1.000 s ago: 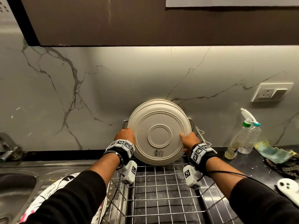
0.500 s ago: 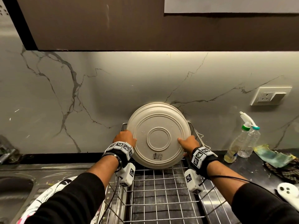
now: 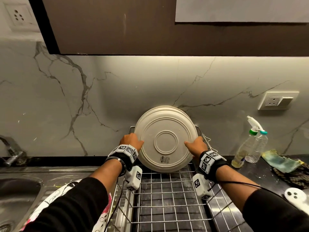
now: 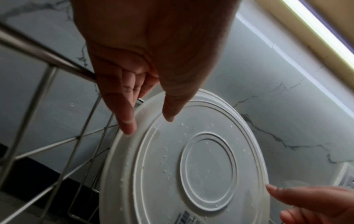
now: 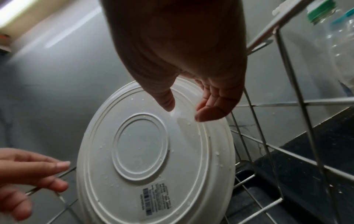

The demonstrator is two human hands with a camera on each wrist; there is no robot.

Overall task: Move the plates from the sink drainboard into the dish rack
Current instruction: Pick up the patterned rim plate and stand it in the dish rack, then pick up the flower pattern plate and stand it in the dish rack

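A cream plate (image 3: 165, 141) stands on edge at the back of the wire dish rack (image 3: 167, 198), its underside toward me, leaning on another cream plate (image 3: 167, 108) behind it. My left hand (image 3: 132, 141) is at its left rim; in the left wrist view the thumb and forefinger (image 4: 128, 125) lie nearly straight by the rim. My right hand (image 3: 195, 144) is at the right rim, with its thumb (image 5: 166, 104) touching the plate's back (image 5: 149, 151) and loose fingers beside the edge. A white plate with a pink and black pattern (image 3: 105, 213) lies on the drainboard under my left arm.
The sink (image 3: 16, 190) and tap (image 3: 11, 153) are at the left. Two plastic bottles (image 3: 250, 144), a cloth (image 3: 280, 161) and a white object (image 3: 296, 196) sit on the dark counter right of the rack. The marble wall is just behind the plates.
The cream plate has stayed upright at the back of the rack. Both hands remain at its sides, and their fingers look looser than before.
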